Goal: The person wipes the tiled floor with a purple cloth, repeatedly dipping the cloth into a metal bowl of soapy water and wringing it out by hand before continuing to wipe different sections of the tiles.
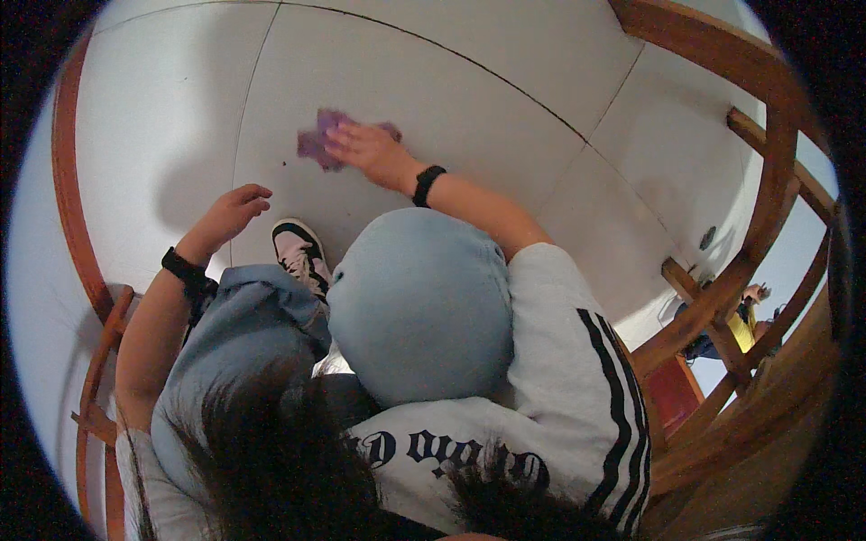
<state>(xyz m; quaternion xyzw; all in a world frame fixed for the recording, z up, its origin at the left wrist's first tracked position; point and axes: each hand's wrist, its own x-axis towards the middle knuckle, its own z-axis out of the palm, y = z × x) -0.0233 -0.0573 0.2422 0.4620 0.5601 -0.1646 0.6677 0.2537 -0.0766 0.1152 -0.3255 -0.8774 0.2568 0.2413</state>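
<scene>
My right hand point(369, 152) presses a crumpled purple cloth point(313, 145) against the pale tiled floor point(433, 88). The cloth sticks out past the fingertips and beside the knuckles, and both it and the fingers are slightly blurred. My left hand point(237, 211) hangs in front of the left knee with nothing in it, its fingers loosely bent and a little apart. A tiny dark speck point(284, 163) lies on the tile between the two hands. Black bands circle both wrists.
Wooden furniture rails point(778, 155) rise on the right, and a person in yellow point(744, 328) shows beyond them. A brown wooden skirting point(65, 135) runs along the left wall, near a wooden frame point(95, 379). My sneaker point(298, 250) stands below the cloth. A small dark object point(708, 238) lies at far right.
</scene>
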